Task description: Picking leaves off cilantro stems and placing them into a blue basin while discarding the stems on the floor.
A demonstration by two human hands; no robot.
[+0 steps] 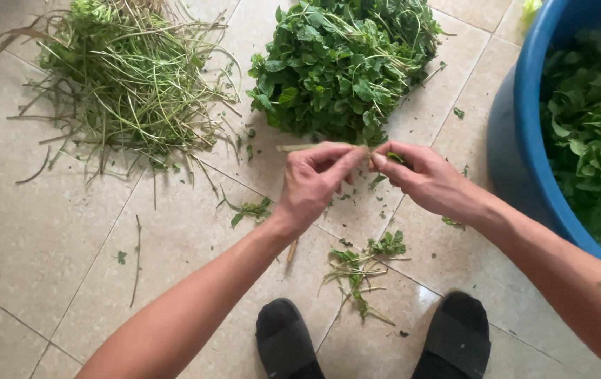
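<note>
head view: blue tub [525, 91] holds leafy greens [591, 133].

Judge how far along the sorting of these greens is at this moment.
Well under way, apparently. Done: a heap of bare stems lies far left on the floor, and the blue tub holds many picked leaves. In hand: the left hand and right hand pinch one stem between them. Left: a sizeable leafy pile ahead, plus loose sprigs near the black sandals.
</note>
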